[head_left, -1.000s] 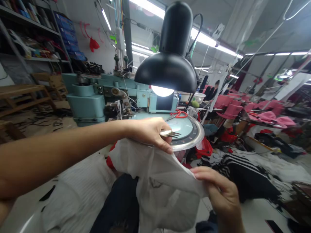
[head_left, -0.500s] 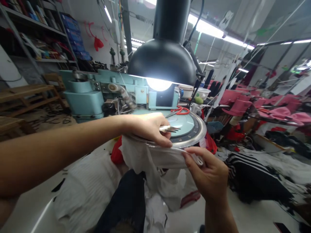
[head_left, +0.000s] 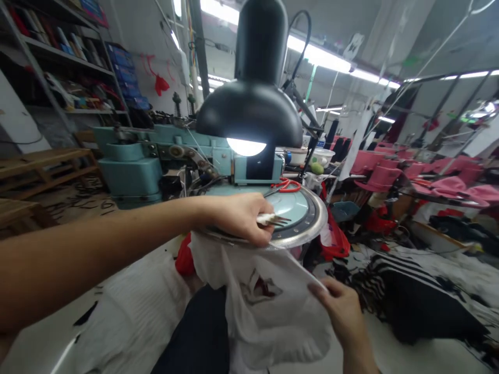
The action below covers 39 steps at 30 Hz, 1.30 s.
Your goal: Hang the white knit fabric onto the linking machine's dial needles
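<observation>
My left hand [head_left: 244, 215] is closed around a small white-handled pronged tool [head_left: 273, 219] that looks like a fork. It rests at the front rim of the round machine dial [head_left: 317, 221], by the white knit fabric [head_left: 280, 291] that hangs from this rim. The edge of that fabric is pinched in my right hand [head_left: 341, 306], which pulls it down and to the right. A dark red patch shows through an opening in the fabric. Red-handled scissors [head_left: 289, 185] lie on the dial behind my left hand.
A black lamp [head_left: 249, 111] hangs low over the dial. Behind it stands the pale green machine body [head_left: 130, 174]. White cloth [head_left: 128, 311] is heaped at the left, striped black cloth [head_left: 424, 296] lies at the right, and a wooden bench [head_left: 42, 166] stands far left.
My right hand has moved down and right, drawing the fabric edge away from the rim, so the fabric is spread wider. The left hand stays at the rim with the pronged tool.
</observation>
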Each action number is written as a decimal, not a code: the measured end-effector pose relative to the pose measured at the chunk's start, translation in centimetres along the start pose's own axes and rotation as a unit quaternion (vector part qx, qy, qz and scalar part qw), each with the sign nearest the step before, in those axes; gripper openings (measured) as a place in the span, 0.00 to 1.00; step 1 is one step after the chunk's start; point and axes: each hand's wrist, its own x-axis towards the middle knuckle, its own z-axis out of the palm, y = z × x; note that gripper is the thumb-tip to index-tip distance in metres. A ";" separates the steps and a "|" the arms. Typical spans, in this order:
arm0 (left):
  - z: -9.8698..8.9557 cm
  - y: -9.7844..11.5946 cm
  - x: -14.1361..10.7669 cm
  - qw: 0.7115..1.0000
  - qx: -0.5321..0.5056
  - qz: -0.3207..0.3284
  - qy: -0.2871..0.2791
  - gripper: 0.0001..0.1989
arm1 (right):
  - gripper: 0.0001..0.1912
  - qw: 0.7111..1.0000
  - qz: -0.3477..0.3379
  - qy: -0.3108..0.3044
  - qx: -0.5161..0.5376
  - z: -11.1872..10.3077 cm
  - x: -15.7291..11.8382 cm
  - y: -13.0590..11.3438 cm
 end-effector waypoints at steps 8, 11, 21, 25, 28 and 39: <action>-0.2 0.2 0.2 1.000 0.007 0.011 -0.024 0.19 | 0.10 0.963 -0.207 -0.170 0.042 -1.3 1.8 -6.3; 0.0 0.1 0.3 1.000 0.009 0.018 -0.012 0.19 | 0.07 0.962 -0.239 -0.128 0.026 0.0 2.8 -7.5; 0.4 0.7 1.0 0.999 0.029 -0.010 0.012 0.10 | 0.03 0.984 -0.174 0.027 0.033 1.2 2.5 -7.7; 0.7 1.0 1.4 1.000 0.021 -0.011 0.019 0.06 | 0.02 0.985 -0.162 0.058 0.015 1.4 2.6 -8.1; 0.8 1.2 1.9 1.000 0.019 0.001 0.022 0.06 | 0.02 0.987 -0.154 0.052 0.006 1.5 2.6 -8.5; 0.9 1.5 3.1 0.999 0.038 0.014 0.010 0.03 | 0.08 0.995 -0.087 0.049 -0.022 -2.4 3.7 0.4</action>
